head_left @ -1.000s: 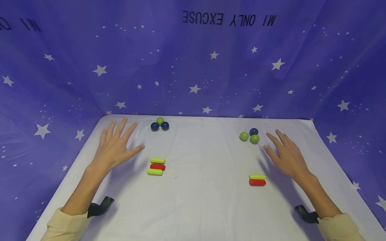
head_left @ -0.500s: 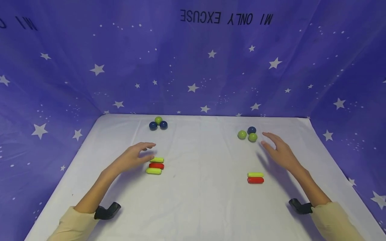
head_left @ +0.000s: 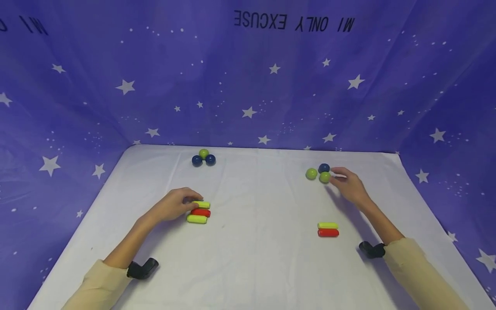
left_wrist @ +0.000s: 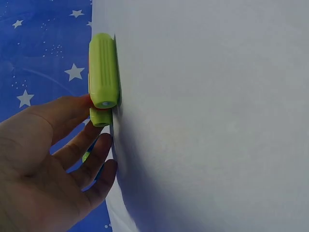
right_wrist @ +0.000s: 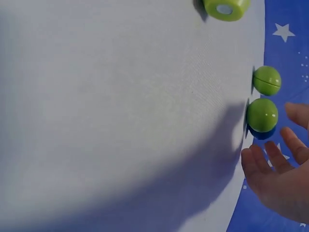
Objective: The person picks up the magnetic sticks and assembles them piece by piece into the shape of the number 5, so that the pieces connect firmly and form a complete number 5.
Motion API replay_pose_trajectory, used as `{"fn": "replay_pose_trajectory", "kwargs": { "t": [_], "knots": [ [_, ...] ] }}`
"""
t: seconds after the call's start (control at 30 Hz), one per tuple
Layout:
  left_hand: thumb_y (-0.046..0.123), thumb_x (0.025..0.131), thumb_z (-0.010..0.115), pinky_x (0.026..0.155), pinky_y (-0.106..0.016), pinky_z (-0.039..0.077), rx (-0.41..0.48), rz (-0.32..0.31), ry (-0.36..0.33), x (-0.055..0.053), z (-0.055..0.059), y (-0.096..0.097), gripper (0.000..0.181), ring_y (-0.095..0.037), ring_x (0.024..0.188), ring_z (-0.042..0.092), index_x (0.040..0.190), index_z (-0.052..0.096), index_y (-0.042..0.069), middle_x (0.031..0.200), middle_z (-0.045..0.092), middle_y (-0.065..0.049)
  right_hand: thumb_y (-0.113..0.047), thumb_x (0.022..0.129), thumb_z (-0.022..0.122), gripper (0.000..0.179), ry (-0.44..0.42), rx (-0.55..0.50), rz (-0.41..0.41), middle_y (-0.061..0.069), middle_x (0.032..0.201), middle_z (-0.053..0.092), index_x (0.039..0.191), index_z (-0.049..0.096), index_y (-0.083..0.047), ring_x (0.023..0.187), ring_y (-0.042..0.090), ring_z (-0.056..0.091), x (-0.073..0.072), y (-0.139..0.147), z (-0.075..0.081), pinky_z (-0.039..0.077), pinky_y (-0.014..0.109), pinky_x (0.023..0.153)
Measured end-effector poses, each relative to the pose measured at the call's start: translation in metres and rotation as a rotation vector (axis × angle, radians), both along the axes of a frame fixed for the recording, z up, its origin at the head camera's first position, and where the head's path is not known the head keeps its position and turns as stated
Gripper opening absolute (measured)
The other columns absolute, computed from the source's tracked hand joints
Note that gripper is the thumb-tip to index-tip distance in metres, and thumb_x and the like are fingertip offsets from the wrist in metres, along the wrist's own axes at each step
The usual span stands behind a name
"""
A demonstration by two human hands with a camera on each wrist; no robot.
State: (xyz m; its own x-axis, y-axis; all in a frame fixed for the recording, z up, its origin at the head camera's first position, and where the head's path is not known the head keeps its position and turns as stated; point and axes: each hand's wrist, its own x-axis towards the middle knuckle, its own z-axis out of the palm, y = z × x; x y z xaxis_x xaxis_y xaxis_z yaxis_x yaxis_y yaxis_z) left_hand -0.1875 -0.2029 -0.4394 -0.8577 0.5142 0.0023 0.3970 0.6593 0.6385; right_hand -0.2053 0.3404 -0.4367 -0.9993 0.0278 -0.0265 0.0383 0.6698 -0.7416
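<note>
My left hand (head_left: 176,204) pinches the left end of the farthest yellow-green ribbed stick (head_left: 203,205), thumb on the near side and fingertips beyond. That stick lies beside a red stick (head_left: 201,213) and a nearer yellow-green stick (head_left: 197,219); in the left wrist view the nearer stick (left_wrist: 104,72) hides most of the row. My right hand (head_left: 350,188) is just right of a green ball (head_left: 325,177) and a dark blue ball (head_left: 324,168), thumb and fingers spread. In the right wrist view a gap shows between the thumb (right_wrist: 298,114) and the green ball (right_wrist: 262,115).
A second green ball (head_left: 311,173) sits left of that pair. Near the right forearm lie a yellow-green stick (head_left: 327,225) and a red stick (head_left: 328,233). One green ball (head_left: 203,153) and two dark blue balls (head_left: 197,160) cluster at the back left. Starry purple cloth (head_left: 248,86) surrounds the white table (head_left: 255,258).
The left hand has come down from the left to the far yellow-green stick, its fingers closing in. The right hand has shifted left to the balls. Sticks and balls stay put.
</note>
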Motion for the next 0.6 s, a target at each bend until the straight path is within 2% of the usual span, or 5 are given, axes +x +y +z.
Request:
{"fn": "replay_pose_trajectory", "kwargs": {
  "t": [0.2, 0.33, 0.47, 0.6],
  "knots": [
    [0.009, 0.093, 0.069, 0.090, -0.049, 0.048, -0.023, -0.007, -0.026, -0.005, 0.003, 0.002, 0.022, -0.027, 0.101, 0.061, 0.113, 0.073, 0.003, 0.108, 0.070, -0.008, -0.019, 0.101, 0.061, 0.047, -0.015, 0.021, -0.012, 0.029, 0.146, 0.043, 0.141, 0.049, 0.002, 0.128, 0.048, 0.047, -0.009, -0.003, -0.005, 0.041, 0.058, 0.100],
    [0.009, 0.093, 0.069, 0.091, -0.049, 0.048, -0.030, -0.009, -0.041, -0.008, 0.004, 0.004, 0.021, -0.028, 0.102, 0.061, 0.113, 0.074, 0.003, 0.108, 0.070, -0.008, -0.018, 0.099, 0.063, 0.044, -0.022, 0.040, -0.029, 0.029, 0.143, 0.046, 0.137, 0.051, 0.002, 0.127, 0.048, 0.048, -0.012, -0.005, -0.007, 0.043, 0.057, 0.099],
    [0.008, 0.093, 0.069, 0.093, -0.050, 0.047, -0.023, -0.013, -0.050, -0.011, 0.004, 0.007, 0.021, -0.027, 0.102, 0.061, 0.112, 0.073, 0.002, 0.107, 0.070, -0.007, -0.017, 0.098, 0.065, 0.042, -0.028, 0.042, -0.033, 0.029, 0.137, 0.050, 0.133, 0.053, 0.003, 0.125, 0.048, 0.049, -0.012, -0.006, -0.006, 0.044, 0.056, 0.098],
    [0.008, 0.092, 0.070, 0.087, -0.044, 0.048, -0.014, -0.017, -0.036, -0.013, 0.002, 0.012, 0.020, -0.022, 0.094, 0.060, 0.111, 0.073, 0.003, 0.103, 0.069, -0.004, -0.018, 0.097, 0.065, 0.048, -0.061, 0.046, -0.027, 0.030, 0.138, 0.050, 0.137, 0.051, 0.004, 0.125, 0.048, 0.048, -0.008, -0.008, -0.004, 0.045, 0.056, 0.096]
  ]
}}
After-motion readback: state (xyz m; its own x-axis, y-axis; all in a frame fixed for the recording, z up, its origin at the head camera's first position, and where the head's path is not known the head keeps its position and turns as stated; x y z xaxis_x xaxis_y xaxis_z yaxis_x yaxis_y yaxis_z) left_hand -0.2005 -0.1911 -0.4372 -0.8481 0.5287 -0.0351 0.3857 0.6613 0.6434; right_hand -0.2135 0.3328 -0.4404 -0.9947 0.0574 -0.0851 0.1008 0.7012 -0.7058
